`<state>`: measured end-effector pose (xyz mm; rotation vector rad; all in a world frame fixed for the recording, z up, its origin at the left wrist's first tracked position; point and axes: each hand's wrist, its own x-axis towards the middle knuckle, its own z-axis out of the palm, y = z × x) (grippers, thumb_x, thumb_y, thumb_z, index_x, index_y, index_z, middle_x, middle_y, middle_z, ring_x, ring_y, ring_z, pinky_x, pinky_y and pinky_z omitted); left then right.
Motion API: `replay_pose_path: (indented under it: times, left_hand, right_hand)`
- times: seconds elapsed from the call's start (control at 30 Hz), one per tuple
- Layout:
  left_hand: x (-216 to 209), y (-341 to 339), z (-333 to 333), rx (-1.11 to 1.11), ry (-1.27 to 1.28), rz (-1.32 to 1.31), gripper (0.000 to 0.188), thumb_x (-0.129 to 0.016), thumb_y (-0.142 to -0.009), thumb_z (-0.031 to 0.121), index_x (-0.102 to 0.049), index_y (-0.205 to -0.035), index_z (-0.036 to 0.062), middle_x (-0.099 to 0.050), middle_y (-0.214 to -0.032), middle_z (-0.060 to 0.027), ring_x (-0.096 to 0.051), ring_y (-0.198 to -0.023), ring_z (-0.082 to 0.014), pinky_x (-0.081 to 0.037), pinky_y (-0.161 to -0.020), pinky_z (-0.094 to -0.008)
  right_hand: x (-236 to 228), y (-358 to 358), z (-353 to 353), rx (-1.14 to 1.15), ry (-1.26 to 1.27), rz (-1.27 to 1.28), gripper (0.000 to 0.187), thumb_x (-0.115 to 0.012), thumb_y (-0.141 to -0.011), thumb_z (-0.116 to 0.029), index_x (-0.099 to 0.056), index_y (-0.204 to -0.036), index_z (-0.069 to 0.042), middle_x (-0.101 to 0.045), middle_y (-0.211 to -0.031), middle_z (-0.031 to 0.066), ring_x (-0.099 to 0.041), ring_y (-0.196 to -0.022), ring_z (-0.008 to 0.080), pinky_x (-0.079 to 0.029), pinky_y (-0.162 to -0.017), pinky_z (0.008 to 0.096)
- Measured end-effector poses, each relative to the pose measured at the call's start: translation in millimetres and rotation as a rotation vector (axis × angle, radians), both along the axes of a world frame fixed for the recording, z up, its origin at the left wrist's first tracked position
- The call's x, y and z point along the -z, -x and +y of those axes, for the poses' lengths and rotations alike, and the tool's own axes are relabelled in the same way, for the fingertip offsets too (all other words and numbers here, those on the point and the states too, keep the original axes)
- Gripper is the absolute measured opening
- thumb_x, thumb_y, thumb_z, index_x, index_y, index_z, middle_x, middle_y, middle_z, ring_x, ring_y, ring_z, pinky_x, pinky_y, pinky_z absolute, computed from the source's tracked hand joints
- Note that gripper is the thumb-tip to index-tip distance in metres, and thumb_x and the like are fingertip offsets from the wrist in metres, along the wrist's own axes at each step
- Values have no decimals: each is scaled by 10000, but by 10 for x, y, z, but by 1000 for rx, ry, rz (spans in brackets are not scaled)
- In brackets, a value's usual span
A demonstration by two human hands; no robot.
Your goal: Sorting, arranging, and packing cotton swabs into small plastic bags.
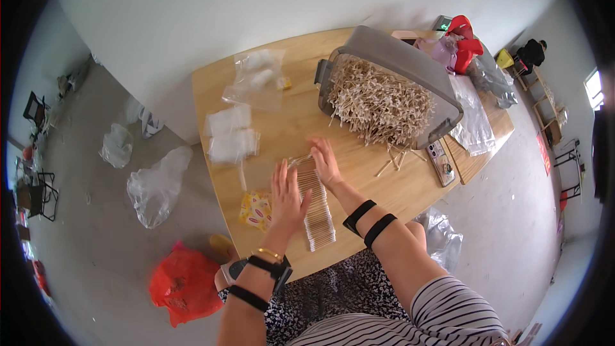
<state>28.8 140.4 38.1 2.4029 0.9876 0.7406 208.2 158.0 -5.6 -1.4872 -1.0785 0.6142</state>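
A long row of cotton swabs point(316, 208) with pale sticks lies side by side on the wooden table, running from between my hands toward the near edge. My left hand point(287, 195) rests along the row's left side, its fingers stretched out and the thumb reaching toward the sticks. At the far right end of the row is my right hand point(325, 163), fingers extended and close to the swabs' tips. Neither hand grips anything that I can make out. Beyond them, a grey plastic bin point(410, 57) lies tipped on its side, with a heap of loose cotton swabs point(381, 102) spilling toward me.
Clear plastic packets point(234, 144) and a clear bag point(256, 80) lie at the left. A yellow patterned packet point(256, 210) is beside my left hand. A phone point(441, 163) sits at the right edge. On the floor are a red bag point(184, 285) and clear bags point(159, 186).
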Motion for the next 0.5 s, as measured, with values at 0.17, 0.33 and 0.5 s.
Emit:
replay_pose_path:
  times: [0.17,0.33,0.5]
  left_hand:
    - [312,-374,247,-10,15,232,738,-543,-993,345,-261,-1492,-120,-173,-1597,-312,-127,-1505,-456,-141,-1235,-525]
    - [411,-337,279,33,-42,369,775,-486,-1004,415,-218,-1525,-91,-160,-1614,-286,-114,-1516,-426,-95,-1240,-525]
    - [226,-421,219,58,-66,531,800,-441,-1011,473,-175,-1562,-43,-149,-1639,-234,-72,-1536,-374,-39,-1242,-531]
  right_hand:
    - [-47,55,18,-39,-105,-59,304,-463,-988,-132,-574,-1257,-41,-533,-1223,170,-562,-1095,318,-459,-956,369]
    - [-273,-297,-372,67,8,-207,305,-541,-906,-51,-605,-1203,-62,-551,-1204,166,-564,-1080,344,-482,-923,400]
    - [-486,-1179,-1247,237,241,-784,416,-672,-768,-57,-615,-1178,-85,-557,-1179,142,-505,-1169,359,-444,-1002,446]
